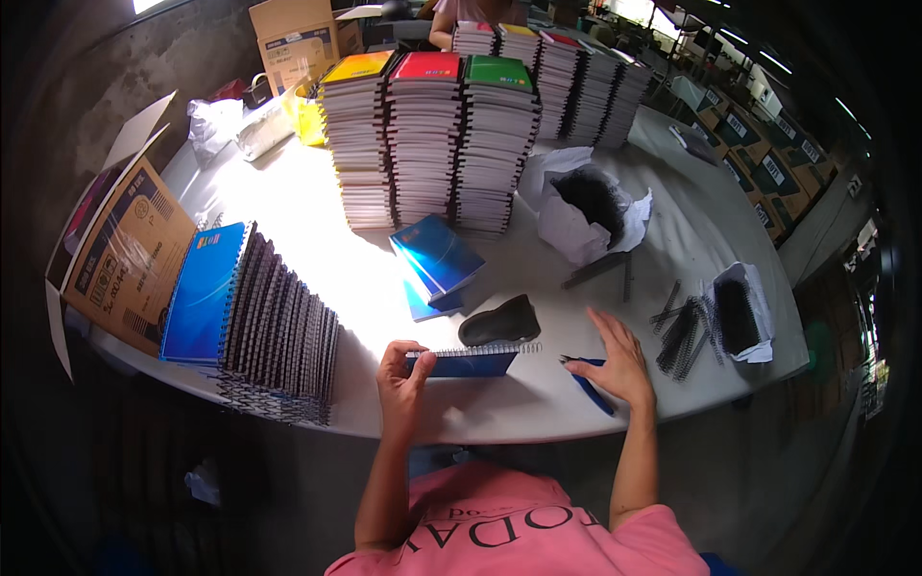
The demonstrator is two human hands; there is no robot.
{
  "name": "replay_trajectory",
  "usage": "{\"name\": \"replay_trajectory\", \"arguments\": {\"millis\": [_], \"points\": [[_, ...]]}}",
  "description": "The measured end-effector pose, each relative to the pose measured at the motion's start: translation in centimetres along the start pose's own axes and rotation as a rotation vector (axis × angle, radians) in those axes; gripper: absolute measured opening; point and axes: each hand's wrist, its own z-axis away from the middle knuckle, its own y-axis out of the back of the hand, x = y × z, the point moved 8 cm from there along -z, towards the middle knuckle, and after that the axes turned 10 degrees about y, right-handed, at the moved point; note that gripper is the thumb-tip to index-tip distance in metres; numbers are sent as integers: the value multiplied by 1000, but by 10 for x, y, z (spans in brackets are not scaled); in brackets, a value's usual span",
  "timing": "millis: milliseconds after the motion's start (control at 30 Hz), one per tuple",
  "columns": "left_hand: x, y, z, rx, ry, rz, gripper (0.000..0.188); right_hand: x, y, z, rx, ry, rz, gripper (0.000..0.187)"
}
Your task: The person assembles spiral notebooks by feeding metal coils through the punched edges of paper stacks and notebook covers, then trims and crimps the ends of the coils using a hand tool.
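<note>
Blue notebook (471, 366), left end in left hand (400, 372), rest out rightward

Two bare arms are stretching forward, the left forearm (386, 490) leaning slightly inward and the right forearm (636, 466) standing nearly straight. The left hand (403, 372) is gripping firmly, its thumb (423, 364) pressing opposite curled fingers, while the right hand (622, 363) (the looser of the pair) is resting half-spread, fingers pointing forward, thumb jutting leftward.
</note>
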Motion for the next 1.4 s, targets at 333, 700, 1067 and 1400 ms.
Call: {"name": "replay_trajectory", "arguments": {"millis": [333, 700, 1067, 1400], "points": [[-9, -22, 1, 6, -50, -33, 22, -23, -7, 65, 415, -18, -219, 37], [33, -33, 23, 197, -380, -342, 24, -172, 32, 20, 351, 438, -169, 30], [58, -53, 46, 313, -751, -615, 30, -157, 9, 15, -44, 252, -689, 28], [37, -25, 29, 321, -431, -379, 31, -104, -12, 33, 59, 80, -468, 34]]}}
